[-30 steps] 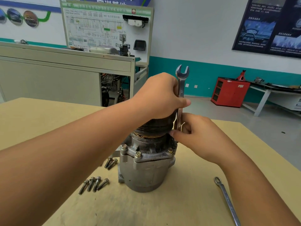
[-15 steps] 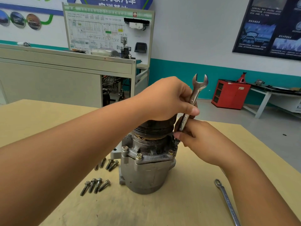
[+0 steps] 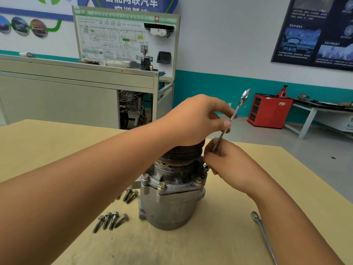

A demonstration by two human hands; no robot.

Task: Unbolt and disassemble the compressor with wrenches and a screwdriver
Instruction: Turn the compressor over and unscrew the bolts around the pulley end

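The compressor (image 3: 172,203) stood upright mid-table, not yet split, with your left hand (image 3: 193,119) over its pulley pinching the wrench (image 3: 236,109) and your right hand (image 3: 231,165) curled round its lower end at the right flange. Loose bolts (image 3: 113,220) lay near-left of it, and at least three flange bolts (image 3: 161,185) were not yet out.

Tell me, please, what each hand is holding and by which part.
Both hold the wrench: the left hand pinches its shank midway, the right hand grips its lower end beside the compressor.
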